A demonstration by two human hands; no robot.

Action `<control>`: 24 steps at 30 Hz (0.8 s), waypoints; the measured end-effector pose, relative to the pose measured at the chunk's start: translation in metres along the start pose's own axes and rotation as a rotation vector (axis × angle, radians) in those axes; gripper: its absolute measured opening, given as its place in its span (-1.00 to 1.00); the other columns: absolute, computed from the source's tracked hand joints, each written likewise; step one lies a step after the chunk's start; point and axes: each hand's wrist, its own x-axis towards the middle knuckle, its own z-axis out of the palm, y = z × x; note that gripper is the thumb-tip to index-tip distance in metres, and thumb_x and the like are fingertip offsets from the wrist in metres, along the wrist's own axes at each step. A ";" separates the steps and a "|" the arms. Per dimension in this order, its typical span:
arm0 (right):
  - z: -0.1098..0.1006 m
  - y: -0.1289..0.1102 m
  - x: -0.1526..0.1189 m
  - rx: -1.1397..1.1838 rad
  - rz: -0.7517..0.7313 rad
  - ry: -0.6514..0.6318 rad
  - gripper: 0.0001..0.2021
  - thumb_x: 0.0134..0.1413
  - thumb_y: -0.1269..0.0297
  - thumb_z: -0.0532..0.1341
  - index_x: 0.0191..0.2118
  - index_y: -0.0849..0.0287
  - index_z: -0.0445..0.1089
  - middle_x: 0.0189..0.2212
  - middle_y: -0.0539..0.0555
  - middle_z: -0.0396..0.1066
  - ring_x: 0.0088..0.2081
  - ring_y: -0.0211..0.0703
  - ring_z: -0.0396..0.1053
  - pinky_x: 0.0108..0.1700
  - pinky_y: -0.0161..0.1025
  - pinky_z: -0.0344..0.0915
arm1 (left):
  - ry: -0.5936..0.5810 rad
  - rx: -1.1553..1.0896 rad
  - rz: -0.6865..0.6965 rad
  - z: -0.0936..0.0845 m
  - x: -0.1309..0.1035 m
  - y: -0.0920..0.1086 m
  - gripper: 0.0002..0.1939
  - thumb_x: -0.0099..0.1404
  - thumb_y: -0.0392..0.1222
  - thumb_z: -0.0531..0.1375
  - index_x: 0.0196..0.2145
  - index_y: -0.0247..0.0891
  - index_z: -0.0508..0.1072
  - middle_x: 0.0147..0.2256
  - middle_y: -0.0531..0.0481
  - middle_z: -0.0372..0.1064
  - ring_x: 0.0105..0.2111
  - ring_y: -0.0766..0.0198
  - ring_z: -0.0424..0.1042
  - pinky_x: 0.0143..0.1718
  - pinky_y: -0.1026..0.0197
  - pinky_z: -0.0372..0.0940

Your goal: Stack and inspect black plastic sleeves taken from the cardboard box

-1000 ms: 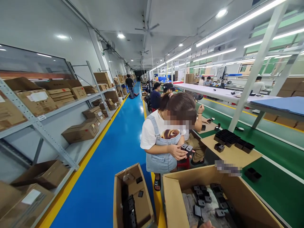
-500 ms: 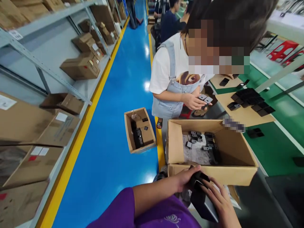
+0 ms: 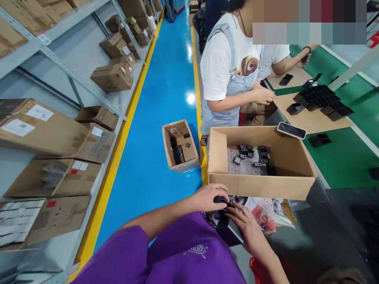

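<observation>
A black box-shaped part with a smooth, shiny side is in front of my purple shirt, low in the head view. My right hand is closed around its right side, with the fingers across its upper end. At that same end, my left hand is curled, thumb and fingers pinching at a dark edge; exactly what lies between them is hidden. Just beyond my hands is a large open carton, holding several small black parts on crumpled lining. A smartphone rests on its far right corner.
A smaller carton with black parts stands on the blue floor. A co-worker in a white shirt is beyond the large carton. Black box parts sit on cardboard on the green table. Shelving with cartons lines the left.
My left hand has shifted from the part's side to a pinch at its upper end. Both hands and the part appear lower-left in view. The co-worker's hands no longer show the grey-topped pieces.
</observation>
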 end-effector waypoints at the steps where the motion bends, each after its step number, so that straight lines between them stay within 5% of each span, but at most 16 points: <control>1: 0.003 -0.006 0.005 0.013 -0.004 -0.022 -0.44 0.17 0.60 0.08 0.24 0.15 0.45 0.21 0.23 0.49 0.28 0.21 0.34 0.22 0.26 0.41 | -0.069 0.080 0.002 -0.006 -0.003 0.000 -0.87 0.22 -0.16 0.31 -0.26 -0.16 0.61 0.14 -0.09 0.46 0.12 0.06 0.46 0.31 0.04 0.20; 5: 0.016 -0.023 0.023 0.057 0.041 -0.098 -0.43 0.16 0.63 0.07 0.23 0.15 0.48 0.22 0.21 0.49 0.31 0.23 0.32 0.29 0.32 0.34 | -0.242 0.292 -0.038 -0.009 -0.006 -0.009 -0.89 0.10 -0.25 0.36 -0.34 -0.20 0.60 -0.07 -0.11 0.58 -0.02 -0.03 0.54 0.15 -0.01 0.34; 10: 0.046 -0.030 0.049 0.153 0.170 -0.096 -0.41 0.08 0.64 0.07 0.20 0.19 0.50 0.18 0.27 0.50 0.32 0.27 0.30 0.30 0.39 0.31 | -0.202 0.294 -0.123 -0.016 -0.006 -0.054 -0.91 0.10 -0.40 0.30 -0.41 -0.27 0.55 -0.14 -0.18 0.57 -0.03 -0.13 0.53 0.11 -0.12 0.33; 15: 0.097 -0.021 0.104 0.516 0.372 0.123 -0.40 0.05 0.55 0.09 0.19 0.03 0.51 0.31 0.20 0.38 0.36 0.17 0.27 0.36 0.28 0.26 | -0.114 0.012 -0.287 -0.094 -0.001 -0.154 -0.89 0.25 -0.24 0.37 -0.36 -0.31 0.52 -0.28 -0.03 0.53 -0.16 0.13 0.54 0.01 -0.02 0.41; 19: 0.150 -0.009 0.168 0.968 0.683 0.258 -0.32 -0.11 0.49 0.06 0.17 -0.01 0.50 0.14 0.12 0.55 0.12 0.00 0.52 0.21 0.01 0.43 | 0.010 -0.361 -0.442 -0.164 0.002 -0.247 -0.69 0.45 0.02 0.25 -0.11 -0.33 0.51 -0.20 -0.05 0.54 -0.24 0.22 0.55 -0.14 0.06 0.50; 24: 0.211 0.023 0.264 1.164 0.889 0.174 -0.49 -0.40 0.32 0.06 -0.21 0.10 0.55 -0.10 0.14 0.58 -0.03 0.05 0.51 0.00 -0.12 0.46 | 0.304 -0.719 -0.571 -0.210 -0.004 -0.346 -0.61 0.53 0.06 0.13 -0.02 -0.35 0.50 -0.12 -0.08 0.53 -0.15 0.17 0.57 -0.07 0.02 0.51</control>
